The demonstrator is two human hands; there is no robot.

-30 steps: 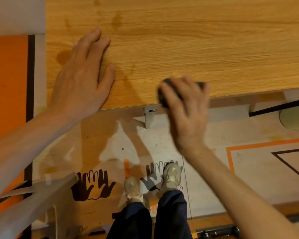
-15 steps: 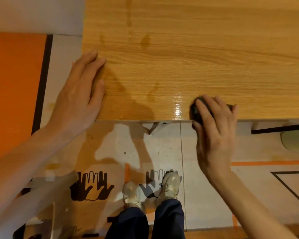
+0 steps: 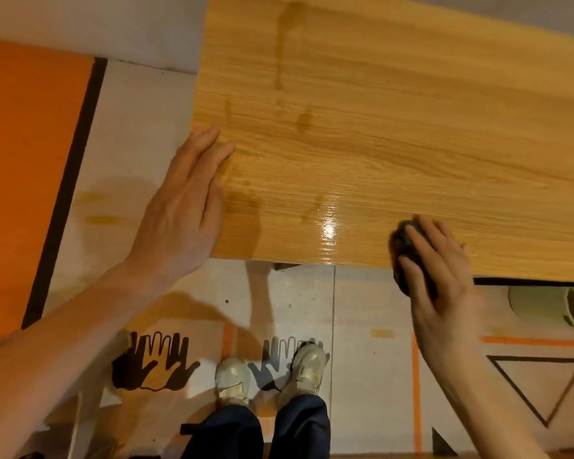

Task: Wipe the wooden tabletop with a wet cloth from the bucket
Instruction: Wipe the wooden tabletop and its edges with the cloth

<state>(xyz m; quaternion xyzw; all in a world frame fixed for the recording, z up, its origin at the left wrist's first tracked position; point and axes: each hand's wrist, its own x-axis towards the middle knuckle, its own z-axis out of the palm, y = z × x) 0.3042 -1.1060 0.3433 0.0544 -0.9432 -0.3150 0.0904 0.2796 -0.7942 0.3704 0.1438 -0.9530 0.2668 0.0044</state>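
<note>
At the near edge of the wooden tabletop [image 3: 395, 134], a dark cloth [image 3: 408, 260] was gripped by the right hand [image 3: 444, 279], its fingers curled over the wad and its thumb tucked against the side, so that the cloth was pressed partly on the wood and partly past the edge. Just left of it, a wet, glossy patch [image 3: 327, 231] was seen on the surface, with darker damp streaks farther up the grain. The left hand [image 3: 183, 210] was laid flat at the table's left corner, fingers straight and held close together. What appeared to be the rim of a pale green bucket [image 3: 544, 304] was partly hidden under the table at right. Pale shoes [image 3: 307, 366] were planted on the floor marked with hand prints.
</note>
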